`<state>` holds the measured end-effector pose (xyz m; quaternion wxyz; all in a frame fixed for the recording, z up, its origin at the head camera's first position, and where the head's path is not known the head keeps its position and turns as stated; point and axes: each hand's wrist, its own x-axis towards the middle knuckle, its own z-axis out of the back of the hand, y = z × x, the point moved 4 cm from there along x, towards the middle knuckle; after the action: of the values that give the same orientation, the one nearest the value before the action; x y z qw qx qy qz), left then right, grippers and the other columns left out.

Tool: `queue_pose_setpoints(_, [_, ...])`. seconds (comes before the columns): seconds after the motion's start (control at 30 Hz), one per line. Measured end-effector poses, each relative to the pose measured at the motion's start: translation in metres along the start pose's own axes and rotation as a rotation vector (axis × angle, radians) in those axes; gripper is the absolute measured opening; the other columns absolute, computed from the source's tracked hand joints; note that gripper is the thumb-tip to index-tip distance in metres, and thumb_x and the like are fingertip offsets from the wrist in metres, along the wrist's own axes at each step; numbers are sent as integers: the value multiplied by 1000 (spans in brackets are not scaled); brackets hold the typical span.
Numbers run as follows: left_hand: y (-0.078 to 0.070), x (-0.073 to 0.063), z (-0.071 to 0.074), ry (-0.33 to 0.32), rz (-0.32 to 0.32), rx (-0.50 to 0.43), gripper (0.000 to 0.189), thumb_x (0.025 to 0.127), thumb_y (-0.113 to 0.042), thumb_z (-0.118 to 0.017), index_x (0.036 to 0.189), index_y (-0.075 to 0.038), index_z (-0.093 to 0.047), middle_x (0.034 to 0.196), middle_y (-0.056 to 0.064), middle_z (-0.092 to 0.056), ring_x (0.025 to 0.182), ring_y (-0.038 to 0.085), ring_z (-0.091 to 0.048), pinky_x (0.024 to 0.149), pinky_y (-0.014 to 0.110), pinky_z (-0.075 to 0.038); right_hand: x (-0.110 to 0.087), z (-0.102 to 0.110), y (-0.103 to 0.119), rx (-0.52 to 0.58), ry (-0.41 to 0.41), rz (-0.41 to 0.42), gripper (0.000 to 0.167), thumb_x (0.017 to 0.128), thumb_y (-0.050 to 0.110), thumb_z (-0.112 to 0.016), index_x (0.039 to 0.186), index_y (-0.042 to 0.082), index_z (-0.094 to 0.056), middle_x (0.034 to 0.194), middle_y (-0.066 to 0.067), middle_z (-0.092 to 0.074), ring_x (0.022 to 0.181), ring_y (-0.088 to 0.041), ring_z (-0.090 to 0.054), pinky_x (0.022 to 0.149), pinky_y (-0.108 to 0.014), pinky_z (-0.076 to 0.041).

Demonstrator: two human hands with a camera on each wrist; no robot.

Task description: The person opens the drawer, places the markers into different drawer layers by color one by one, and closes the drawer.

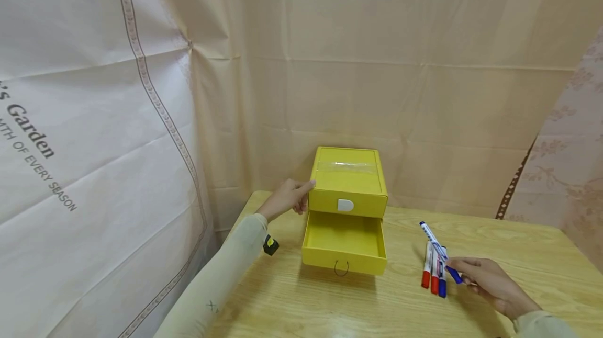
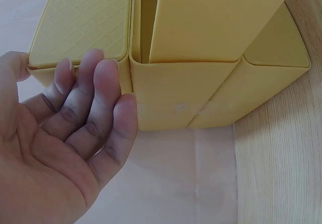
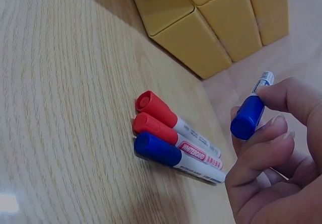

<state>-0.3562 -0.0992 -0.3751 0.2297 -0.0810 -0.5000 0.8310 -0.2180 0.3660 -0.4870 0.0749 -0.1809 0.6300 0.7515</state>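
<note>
A yellow drawer box [image 1: 348,181] stands on the table, its upper drawer shut and the one below pulled out. My left hand [image 1: 288,195] holds the box at its upper left edge, thumb on top and bent fingers [image 2: 103,80] against the side. To the right, my right hand [image 1: 487,280] pinches a blue whiteboard marker [image 1: 433,240] near its blue cap [image 3: 247,118], the other end tilted up and away. Beneath it three capped markers lie side by side: two red ones [image 1: 427,265] [image 1: 435,272] and a blue one [image 3: 178,158].
The open drawer [image 1: 346,244] juts toward me with a thin wire loop [image 1: 341,269] on its front. A white tab [image 1: 345,205] marks the upper drawer. Cloth curtains [image 1: 400,92] hang close behind and left of the wooden table [image 1: 282,296].
</note>
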Motion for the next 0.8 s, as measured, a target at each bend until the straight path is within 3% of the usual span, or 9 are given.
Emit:
queue_pose_setpoints(0.17, [0,1,0,1,3,-1,70,105,-59,-48,80,3,-67,75,18,-69,62,26,-66,69,44,-61,0,-2,3,-20,-11,3,39,105,29,-64,130,0,-68,83,6,-61,66,-6,-49,58,-23,-46])
queue_pose_setpoints(0.4, [1,1,1,-6,5,13,70,105,-59,-48,79,3,-67,76,20,-70,62,26,-66,64,38,-60,-2,-8,8,-97,-60,-3,54,101,34,-69,137,-5,-61,85,5,-58,66,-8,-48,58,-25,-46])
queue_pose_setpoints(0.8, [1,1,0,-8,3,19,68,105,-59,-47,78,0,-67,72,15,-69,61,26,-66,64,38,-60,-6,-20,20,-115,11,45,48,104,33,-64,135,-3,-63,82,5,-59,66,-8,-47,58,-25,-44])
